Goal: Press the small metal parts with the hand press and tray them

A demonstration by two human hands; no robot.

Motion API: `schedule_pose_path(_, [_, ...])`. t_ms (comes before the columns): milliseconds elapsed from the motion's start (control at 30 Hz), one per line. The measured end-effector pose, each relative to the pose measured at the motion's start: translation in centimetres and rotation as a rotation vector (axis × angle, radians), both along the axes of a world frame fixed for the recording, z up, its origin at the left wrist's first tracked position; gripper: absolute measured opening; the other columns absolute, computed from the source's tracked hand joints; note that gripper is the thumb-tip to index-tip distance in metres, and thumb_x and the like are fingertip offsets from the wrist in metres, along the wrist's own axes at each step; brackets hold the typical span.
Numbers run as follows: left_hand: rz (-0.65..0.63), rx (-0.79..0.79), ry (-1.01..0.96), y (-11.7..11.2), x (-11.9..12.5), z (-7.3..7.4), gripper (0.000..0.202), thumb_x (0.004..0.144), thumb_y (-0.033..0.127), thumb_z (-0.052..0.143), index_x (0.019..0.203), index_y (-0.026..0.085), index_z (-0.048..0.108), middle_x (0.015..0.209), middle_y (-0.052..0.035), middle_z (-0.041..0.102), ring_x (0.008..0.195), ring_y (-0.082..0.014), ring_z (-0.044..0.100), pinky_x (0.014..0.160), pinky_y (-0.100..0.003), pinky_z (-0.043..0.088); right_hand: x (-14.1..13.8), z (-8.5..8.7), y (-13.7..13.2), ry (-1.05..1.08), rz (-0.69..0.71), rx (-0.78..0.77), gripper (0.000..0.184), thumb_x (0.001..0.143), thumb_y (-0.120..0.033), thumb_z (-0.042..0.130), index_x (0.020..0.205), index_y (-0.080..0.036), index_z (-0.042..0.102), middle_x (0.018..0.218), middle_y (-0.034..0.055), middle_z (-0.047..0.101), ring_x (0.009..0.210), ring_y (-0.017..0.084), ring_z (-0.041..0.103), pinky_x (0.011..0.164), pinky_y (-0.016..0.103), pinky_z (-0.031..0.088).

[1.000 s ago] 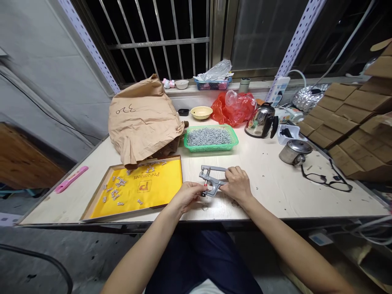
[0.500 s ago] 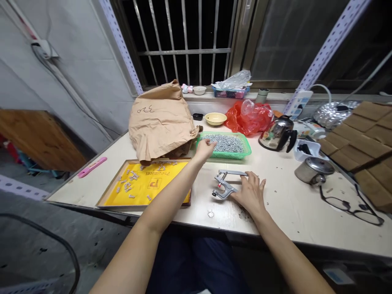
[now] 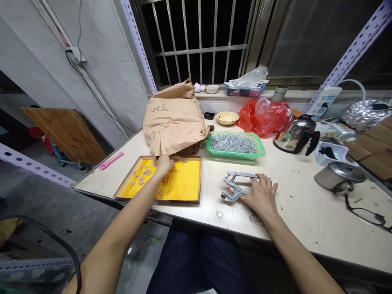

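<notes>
My left hand [image 3: 164, 165] reaches over the far edge of a shallow cardboard tray with a yellow lining [image 3: 183, 183]. Its fingers are curled downward among small metal parts [image 3: 139, 179] scattered there; what they pinch is hidden. My right hand [image 3: 261, 195] lies with its fingers stretched out on the handles of a grey metal hand press [image 3: 235, 187] on the white table. A small clear ring-like piece [image 3: 219, 213] lies in front of the press. A green basket [image 3: 235, 154] full of small metal parts stands behind the press.
A crumpled brown paper bag [image 3: 174, 118] leans over the tray's back. Behind the basket are a yellow bowl [image 3: 227, 117] and a red plastic bag [image 3: 266, 116]. To the right stand a steel kettle [image 3: 295, 134], a lidded metal cup [image 3: 339, 176] and glasses [image 3: 367, 213]. A pink cutter [image 3: 110, 160] lies far left.
My left hand left the press, reached into the green basket, then moved left to the yellow tray. My right hand loosened and now rests flat on the press. The view turned left.
</notes>
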State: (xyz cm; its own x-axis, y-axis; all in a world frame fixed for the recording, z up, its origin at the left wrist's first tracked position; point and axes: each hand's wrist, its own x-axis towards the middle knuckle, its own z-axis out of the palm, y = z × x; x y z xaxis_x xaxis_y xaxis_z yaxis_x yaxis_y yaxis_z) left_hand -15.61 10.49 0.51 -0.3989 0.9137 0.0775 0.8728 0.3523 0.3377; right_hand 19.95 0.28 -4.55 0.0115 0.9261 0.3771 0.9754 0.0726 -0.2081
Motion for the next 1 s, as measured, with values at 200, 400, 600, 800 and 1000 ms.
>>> schedule_pose_path(200, [0.068,0.040,-0.114,0.6,0.9,0.5,0.014,0.053,0.011,0.067,0.064,0.011,0.057,0.082,-0.0225,0.063,0.084,-0.0335,0.059,0.063,-0.035,0.038,0.1,-0.1,0.0,-0.007,0.005,-0.003,0.077,0.064,-0.073,0.042,0.105,-0.009,0.055,0.123,0.0223,0.043,0.118,0.036,0.031,0.093,0.068,0.016])
schedule_pose_path(400, [-0.141,0.234,-0.570,-4.7,5.6,2.1,0.013,0.063,0.025,0.061,0.054,0.015,0.058,0.060,-0.0069,0.060,0.066,-0.0193,0.056,0.058,-0.027,0.036,-0.3,0.3,-0.1,0.005,0.038,0.016,0.078,0.065,-0.071,0.044,0.110,-0.008,0.051,0.129,0.0222,0.038,0.124,0.037,0.025,0.095,0.067,0.011])
schedule_pose_path(600, [-0.246,-0.070,-1.335,-10.4,15.1,-0.9,0.022,0.054,0.030,0.071,0.060,0.011,0.062,0.051,0.0004,0.053,0.043,-0.0050,0.038,0.044,-0.020,0.026,-0.6,0.6,-0.1,0.008,0.026,0.045,0.079,0.065,-0.071,0.042,0.114,-0.008,0.046,0.137,0.0217,0.028,0.130,0.037,0.015,0.096,0.068,0.006])
schedule_pose_path(800, [-0.232,-0.168,-1.341,-11.3,17.1,-2.1,0.017,0.055,0.026,0.070,0.058,0.010,0.064,0.049,-0.0021,0.057,0.039,-0.0058,0.040,0.041,-0.020,0.029,-0.9,1.1,-0.3,-0.010,0.022,0.036,0.079,0.066,-0.069,0.041,0.116,-0.007,0.044,0.141,0.0219,0.021,0.132,0.036,0.010,0.097,0.068,0.004])
schedule_pose_path(1000, [-0.339,-0.140,-1.174,-11.0,16.5,-2.1,0.013,0.056,0.023,0.066,0.053,0.011,0.063,0.052,-0.0034,0.060,0.050,-0.0099,0.051,0.050,-0.021,0.036,-1.1,1.3,-0.5,-0.031,0.039,0.046,0.076,0.067,-0.067,0.042,0.114,-0.007,0.044,0.142,0.0236,0.018,0.132,0.037,0.008,0.097,0.067,0.002])
